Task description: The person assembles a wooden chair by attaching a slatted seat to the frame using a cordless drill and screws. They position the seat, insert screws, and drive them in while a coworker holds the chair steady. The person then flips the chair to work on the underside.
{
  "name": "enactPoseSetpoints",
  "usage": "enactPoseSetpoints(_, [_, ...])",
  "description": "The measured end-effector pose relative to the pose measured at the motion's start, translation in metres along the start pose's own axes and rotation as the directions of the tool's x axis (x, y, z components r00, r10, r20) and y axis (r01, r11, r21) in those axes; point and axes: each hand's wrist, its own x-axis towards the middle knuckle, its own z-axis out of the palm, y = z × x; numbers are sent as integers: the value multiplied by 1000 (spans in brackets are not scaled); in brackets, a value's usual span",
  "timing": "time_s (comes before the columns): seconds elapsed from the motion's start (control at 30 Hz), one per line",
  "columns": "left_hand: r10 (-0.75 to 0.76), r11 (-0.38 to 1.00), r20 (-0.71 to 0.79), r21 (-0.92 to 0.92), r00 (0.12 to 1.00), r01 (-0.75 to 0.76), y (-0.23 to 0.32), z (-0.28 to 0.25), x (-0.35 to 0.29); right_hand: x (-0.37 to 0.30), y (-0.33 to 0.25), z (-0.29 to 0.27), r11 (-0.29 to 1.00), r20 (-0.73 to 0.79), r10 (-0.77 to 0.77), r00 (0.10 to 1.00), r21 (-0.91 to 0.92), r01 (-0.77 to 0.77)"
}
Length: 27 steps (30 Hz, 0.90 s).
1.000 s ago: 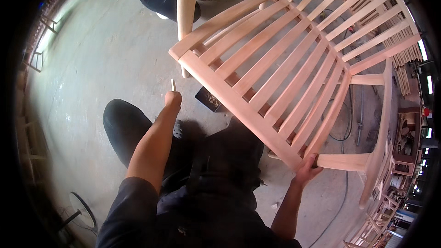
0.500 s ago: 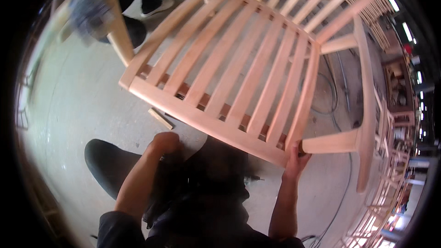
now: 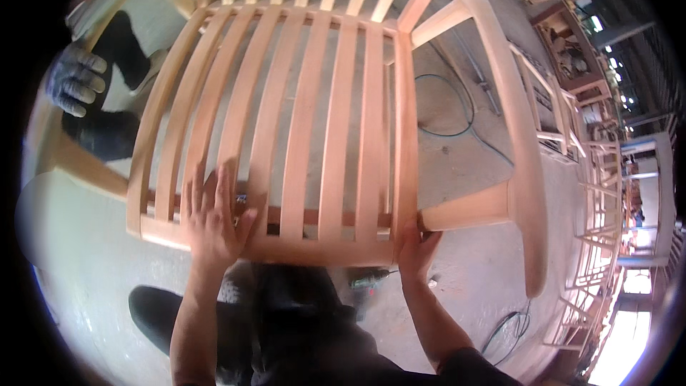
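Observation:
A pale wooden armchair (image 3: pixel 329 251) with a slatted seat and slatted back fills the view before me. My left hand (image 3: pixel 216 223) lies on the front of the seat, fingers spread over the slats and front rail. At the seat's front right corner, my right hand (image 3: pixel 416 250) grips the chair frame beside the joint where a short rail meets the right armrest (image 3: pixel 525 171). Part of the right hand's fingers is hidden by the wood. A co-worker's gloved hand (image 3: pixel 77 80) is at the chair's left armrest.
A power tool (image 3: pixel 368 279) lies on the floor below the seat's front. Cables (image 3: pixel 509 332) coil at the lower right, and a hose (image 3: pixel 468 125) loops beyond the right armrest. Several wooden chair frames (image 3: pixel 600 207) line the right side. The co-worker's dark-clad legs (image 3: pixel 121 50) stand at the left.
The chair has turned and now sits squarer and nearer to me. My left hand has risen from below the front rail onto the slats. My right hand keeps its corner.

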Motion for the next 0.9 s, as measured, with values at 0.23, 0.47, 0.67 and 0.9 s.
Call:
enactPoseSetpoints(0.23, [-17, 1000, 81, -17, 997, 18, 2, -9, -3, -8, -12, -1, 994, 47, -75, 996, -77, 78])
enactPoseSetpoints(0.47, [-37, 990, 146, -128, 989, 56, 7, -10, 6, -16, 2, -3, 883, -145, 121, 982, -436, -173])
enactPoseSetpoints(0.67, [-2, 950, 886, -143, 463, 278, -47, -85, 45, -45, -143, -105, 237, 631, 512, 583, -756, 610])
enactPoseSetpoints(0.9, [154, 868, 771, -404, 618, 288, -83, -164, -68, -311, -52, -343, 357, 482, 853, 202, -820, 448])
